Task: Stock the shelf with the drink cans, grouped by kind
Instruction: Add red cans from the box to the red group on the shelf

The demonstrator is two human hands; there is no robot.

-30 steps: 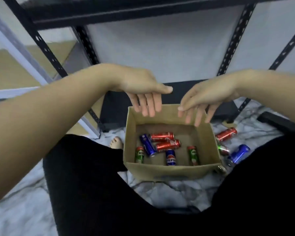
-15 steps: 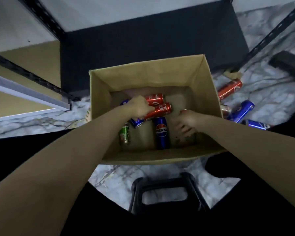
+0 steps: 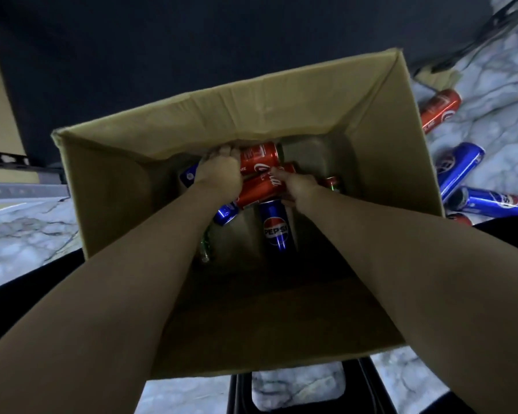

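Note:
Both my hands reach down into an open cardboard box [image 3: 251,115]. My left hand [image 3: 220,167] is closed around the left end of the far red cola can [image 3: 259,155]. My right hand [image 3: 299,186] grips the right end of the nearer red cola can [image 3: 256,189], which lies slanted. A blue Pepsi can [image 3: 275,228] lies below them, another blue can [image 3: 226,212] shows under my left wrist, and a green can [image 3: 205,243] peeks out beside my left forearm. A red-topped green can [image 3: 331,183] is partly hidden behind my right hand.
The black bottom shelf [image 3: 162,55] lies just beyond the box. On the marble floor to the right lie a red can [image 3: 438,110] and two blue cans [image 3: 458,167] [image 3: 494,201]. A black stool frame [image 3: 296,392] is below the box.
My head has dropped closer over the box. My right hand moved left from the green can onto the nearer red can. My left hand stays on the far red can.

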